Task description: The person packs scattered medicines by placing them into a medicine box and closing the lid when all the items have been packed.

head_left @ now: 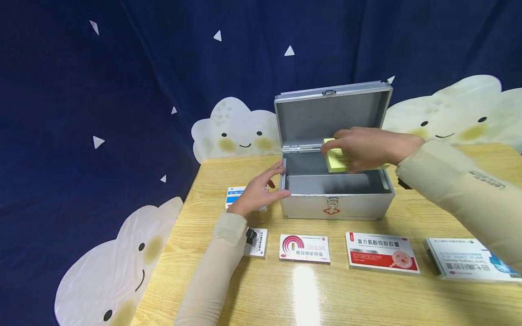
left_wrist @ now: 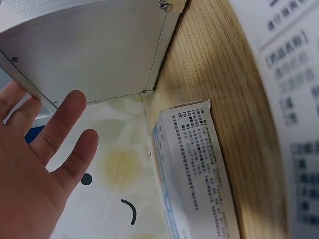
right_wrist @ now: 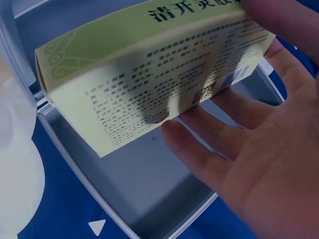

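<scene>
A silver metal first-aid case stands on the table with its lid raised. My right hand grips a yellow-green medicine box over the case's opening, thumb on one edge and fingers along the other. Printed Chinese text and a barcode show on that box in the right wrist view. At the case's left end is my left hand, its fingertips at the upper rim and its fingers extended. The left wrist view shows this hand beside the case's side wall, holding nothing.
A blue-and-white medicine box lies left of the case, partly behind the left hand. Along the front lie a small white box, a pink-patterned box, a red-and-white box and a teal-and-white box. A dark blue curtain hangs behind.
</scene>
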Motion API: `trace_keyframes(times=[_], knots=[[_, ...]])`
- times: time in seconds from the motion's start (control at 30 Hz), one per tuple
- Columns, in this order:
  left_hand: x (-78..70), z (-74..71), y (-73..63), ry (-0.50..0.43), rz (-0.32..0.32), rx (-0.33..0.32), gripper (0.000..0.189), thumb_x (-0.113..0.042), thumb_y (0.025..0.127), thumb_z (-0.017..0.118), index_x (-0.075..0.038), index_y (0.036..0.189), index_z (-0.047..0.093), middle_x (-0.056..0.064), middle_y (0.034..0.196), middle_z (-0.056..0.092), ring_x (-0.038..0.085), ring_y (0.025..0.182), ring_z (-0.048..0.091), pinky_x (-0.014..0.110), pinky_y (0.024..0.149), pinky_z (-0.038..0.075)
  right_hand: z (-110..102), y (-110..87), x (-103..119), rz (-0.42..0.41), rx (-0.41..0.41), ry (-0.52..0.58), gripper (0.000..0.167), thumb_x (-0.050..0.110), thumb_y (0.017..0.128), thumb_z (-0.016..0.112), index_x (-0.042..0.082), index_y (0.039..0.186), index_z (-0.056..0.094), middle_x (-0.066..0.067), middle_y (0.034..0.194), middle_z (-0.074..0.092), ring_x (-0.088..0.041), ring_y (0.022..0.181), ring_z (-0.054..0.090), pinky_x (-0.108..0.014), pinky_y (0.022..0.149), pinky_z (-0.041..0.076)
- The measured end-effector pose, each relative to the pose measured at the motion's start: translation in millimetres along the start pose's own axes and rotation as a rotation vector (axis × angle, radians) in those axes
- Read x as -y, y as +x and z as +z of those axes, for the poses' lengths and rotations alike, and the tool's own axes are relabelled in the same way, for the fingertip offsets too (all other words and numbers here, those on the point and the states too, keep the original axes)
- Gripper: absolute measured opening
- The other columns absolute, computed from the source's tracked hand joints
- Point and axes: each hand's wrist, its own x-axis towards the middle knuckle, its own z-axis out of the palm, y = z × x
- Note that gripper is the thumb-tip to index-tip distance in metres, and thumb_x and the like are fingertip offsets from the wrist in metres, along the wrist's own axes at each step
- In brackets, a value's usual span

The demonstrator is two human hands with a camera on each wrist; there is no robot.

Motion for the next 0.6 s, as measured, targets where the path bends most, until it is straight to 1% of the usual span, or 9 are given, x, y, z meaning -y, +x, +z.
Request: trace_keyframes(times=[0.13, 0.27, 0.37, 0.5, 0.6], knots=[[1.4, 0.7, 1.1, 0.005, 0.011, -0.005, 0.075, -0.048, 0.087, 0.071, -0.021, 0.151, 0.041, -0.020, 0.165, 0.022, 0.030, 0.106, 0.060, 0.034, 0.081, 0.049, 0.9, 6.5, 2.0, 0.008, 0.020, 0.007, 0.067, 0.007, 0.070, 0.086, 0.028, 0.130, 0.062, -0.014, 0.131, 0.062, -0.035, 0.113, 0.062, -0.057, 0.092, 0.052], [1.5, 1.2, 3.8, 0.004, 0.022, -0.006, 0.075, -0.049, 0.087, 0.070, -0.023, 0.152, 0.041, -0.021, 0.164, 0.021, 0.029, 0.105, 0.060, 0.033, 0.080, 0.050, 1.1, 11.9, 1.6, 0.042, 0.063, 0.015, 0.067, 0.009, 0.071, 0.086, 0.028, 0.131, 0.062, -0.015, 0.134, 0.061, -0.036, 0.115, 0.061, -0.058, 0.095, 0.050], [1.3, 1.4, 5.1, -0.004, 0.028, -0.007, 0.075, -0.049, 0.087, 0.071, -0.025, 0.152, 0.041, -0.022, 0.164, 0.021, 0.030, 0.105, 0.060, 0.033, 0.080, 0.050, 0.5, 15.9, 1.3, 0.064, 0.094, 0.013, 0.066, 0.011, 0.072, 0.084, 0.029, 0.132, 0.061, -0.014, 0.133, 0.062, -0.034, 0.114, 0.061, -0.057, 0.094, 0.050], [0.8, 2.1, 2.3, -0.020, 0.011, -0.009, 0.073, -0.049, 0.087, 0.071, -0.029, 0.151, 0.041, -0.024, 0.163, 0.021, 0.028, 0.105, 0.060, 0.033, 0.081, 0.050, 1.4, 22.5, 1.7, 0.049, 0.107, 0.010, 0.064, 0.013, 0.073, 0.081, 0.026, 0.132, 0.061, -0.013, 0.129, 0.063, -0.031, 0.110, 0.061, -0.055, 0.092, 0.051], [0.3, 2.0, -1.4, -0.030, -0.010, -0.009, 0.072, -0.049, 0.087, 0.070, -0.032, 0.151, 0.040, -0.026, 0.163, 0.020, 0.026, 0.105, 0.059, 0.034, 0.082, 0.050, 4.0, 28.6, 3.4, 0.037, 0.116, 0.008, 0.064, 0.013, 0.073, 0.079, 0.025, 0.132, 0.061, -0.013, 0.128, 0.064, -0.031, 0.112, 0.060, -0.054, 0.093, 0.051]])
